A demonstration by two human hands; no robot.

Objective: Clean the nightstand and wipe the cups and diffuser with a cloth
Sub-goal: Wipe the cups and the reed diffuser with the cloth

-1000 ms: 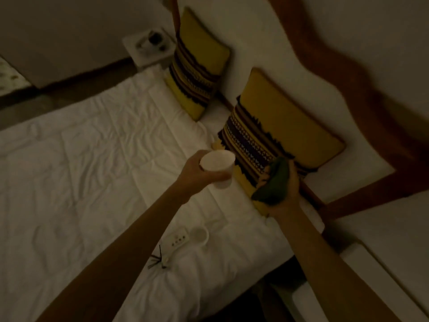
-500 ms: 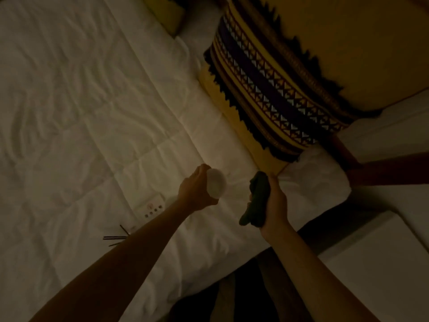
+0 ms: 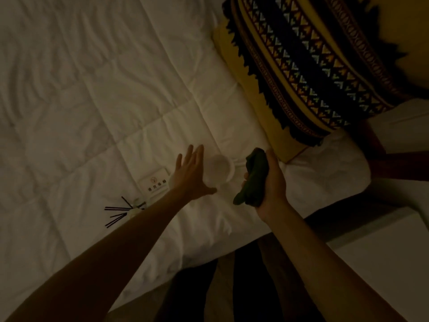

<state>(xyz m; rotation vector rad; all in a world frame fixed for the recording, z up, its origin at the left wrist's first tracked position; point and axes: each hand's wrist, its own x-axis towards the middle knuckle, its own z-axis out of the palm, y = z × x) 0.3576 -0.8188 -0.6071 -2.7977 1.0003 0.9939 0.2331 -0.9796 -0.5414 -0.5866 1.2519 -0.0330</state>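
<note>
Two hands over the dim white bed (image 3: 92,101): left (image 3: 190,175) spread beside a cup (image 3: 219,168), right (image 3: 271,182) gripping a cloth (image 3: 253,180).

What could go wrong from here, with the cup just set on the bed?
1. The white cup sits on the soft, wrinkled duvet beside the open left hand; it could tip if the bedding shifts.
2. The reed diffuser lies on the same duvet, partly hidden by the left forearm; any liquid inside might stain it.
3. The right hand grips the dark cloth bunched, and in dim light smudges could be missed.
</note>
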